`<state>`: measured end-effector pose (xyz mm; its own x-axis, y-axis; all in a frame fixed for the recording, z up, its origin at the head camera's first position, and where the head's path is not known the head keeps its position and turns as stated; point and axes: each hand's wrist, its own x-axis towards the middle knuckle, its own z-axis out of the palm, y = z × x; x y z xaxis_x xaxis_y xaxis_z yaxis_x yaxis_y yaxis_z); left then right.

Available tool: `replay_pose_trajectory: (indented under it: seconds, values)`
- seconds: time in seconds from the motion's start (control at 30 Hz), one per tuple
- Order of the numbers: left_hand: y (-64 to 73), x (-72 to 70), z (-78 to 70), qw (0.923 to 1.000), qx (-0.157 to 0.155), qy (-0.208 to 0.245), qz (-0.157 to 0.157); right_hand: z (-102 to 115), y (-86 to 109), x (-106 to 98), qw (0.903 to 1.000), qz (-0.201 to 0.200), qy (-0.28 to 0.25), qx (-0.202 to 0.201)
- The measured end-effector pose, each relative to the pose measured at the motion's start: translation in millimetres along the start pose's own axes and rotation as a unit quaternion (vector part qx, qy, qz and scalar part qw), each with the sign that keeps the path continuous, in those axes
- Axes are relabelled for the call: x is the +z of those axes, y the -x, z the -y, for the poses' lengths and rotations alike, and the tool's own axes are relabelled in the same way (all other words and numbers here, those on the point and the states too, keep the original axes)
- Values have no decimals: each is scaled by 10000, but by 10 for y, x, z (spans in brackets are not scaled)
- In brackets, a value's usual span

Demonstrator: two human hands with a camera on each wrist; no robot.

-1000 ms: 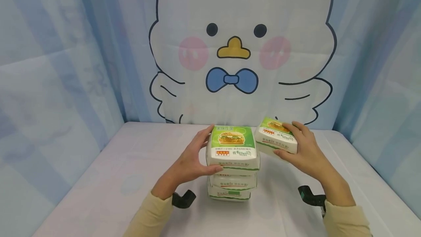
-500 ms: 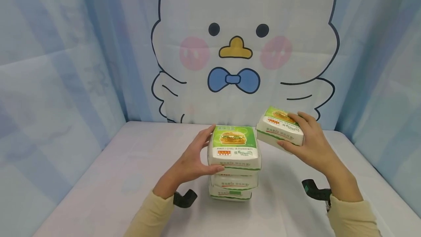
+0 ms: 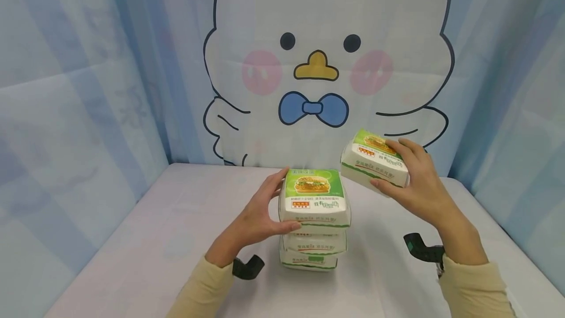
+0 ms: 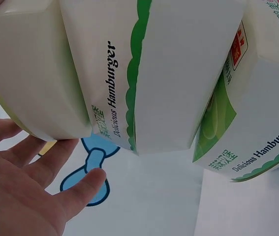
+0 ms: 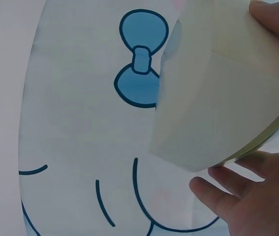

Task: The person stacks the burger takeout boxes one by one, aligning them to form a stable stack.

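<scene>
Several white and green hamburger boxes stand in a stack on the table. My left hand (image 3: 260, 212) grips the top hamburger box (image 3: 314, 199) from its left side, thumb at the front and fingers toward the back. Below it are a middle box (image 3: 315, 245) and a bottom box (image 3: 308, 262), slightly out of line. To the right, my right hand (image 3: 417, 180) holds another hamburger box (image 3: 374, 160) up in the air, tilted, its thumb in front and fingers over the lid. The left wrist view shows the stacked boxes' sides with "Delicious Hamburger" lettering (image 4: 110, 88). A plain white face of the raised box (image 5: 223, 108) fills the right wrist view's right side.
A pale cloth covers the table (image 3: 212, 190). Behind it hangs a curtain (image 3: 318, 141) with a cartoon bird and blue bow tie, and blue curtains (image 3: 75, 112) enclose both sides. Black wrist cameras (image 3: 248, 267) sit on both wrists.
My right hand has lifted its hamburger box higher, away from beside the stack's top, and the box tilts more. My left hand stays on the stack.
</scene>
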<state>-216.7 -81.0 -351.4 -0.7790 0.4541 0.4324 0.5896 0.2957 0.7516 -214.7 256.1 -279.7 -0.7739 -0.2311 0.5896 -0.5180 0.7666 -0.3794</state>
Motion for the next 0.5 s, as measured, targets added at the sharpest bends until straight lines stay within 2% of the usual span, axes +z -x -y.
replay_pose_trajectory:
  seconds: [0.33, 0.5]
  values:
    - [-14, 28, -27, 9996, 59, 70, -272, 125, -104, -71, 9998, -39, 44, -181]
    - [-24, 63, -54, 9995, 84, 118, -263, 190, -145, -100, 9998, -60, -19, -211]
